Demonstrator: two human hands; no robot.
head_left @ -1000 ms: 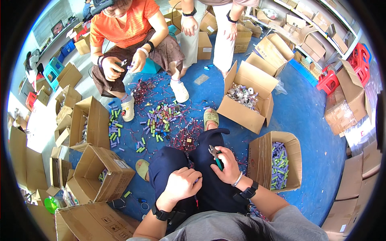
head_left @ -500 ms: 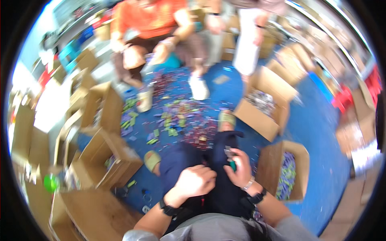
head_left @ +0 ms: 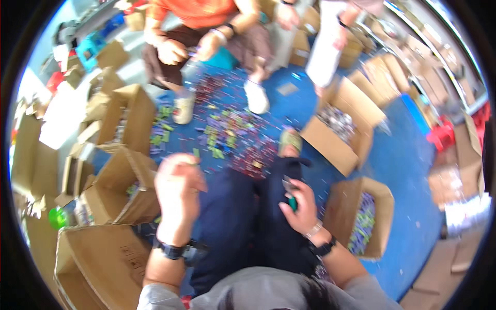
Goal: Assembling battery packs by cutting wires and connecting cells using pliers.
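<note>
My right hand (head_left: 304, 211) is closed around green-handled pliers (head_left: 292, 203) above my right thigh, their metal jaws pointing up and away from me. My left hand (head_left: 178, 188) is raised to the left of my knees, near an open cardboard box (head_left: 116, 199). Motion smears its fingers; they look bent, but whether anything is between them is unclear. Beyond my knees, many small green and purple pieces (head_left: 227, 129) lie loose on the blue floor, mixed with dark red bits (head_left: 253, 160).
At my right stands a cardboard box (head_left: 336, 217) of purple and green pieces; farther off, another box (head_left: 330, 147) holds greyish pieces. Several cartons line the left side. Opposite sits a person in an orange top (head_left: 199, 13), hands together, with another person standing beside them.
My left hand has moved from over my lap out to the left and away from me. My right hand has shifted slightly, still holding the pliers.
</note>
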